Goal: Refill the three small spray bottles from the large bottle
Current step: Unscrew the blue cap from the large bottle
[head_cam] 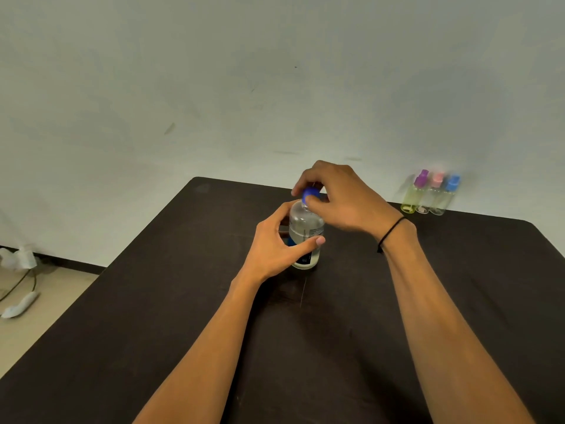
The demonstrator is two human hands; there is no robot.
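The large clear bottle (305,228) stands upright in the middle of the dark table (183,316), with a dark label low on its side. My left hand (276,243) grips its body from the left, thumb across the front. My right hand (336,197) reaches over the top and pinches the blue cap (308,195). Three small spray bottles stand in a row at the table's far right edge against the wall: one with a purple top (416,192), one with a pink top (431,194) and one with a blue top (444,195).
A pale wall rises right behind the table. On the floor at the left lie white objects (18,283) and a thin cable. A black band circles my right wrist.
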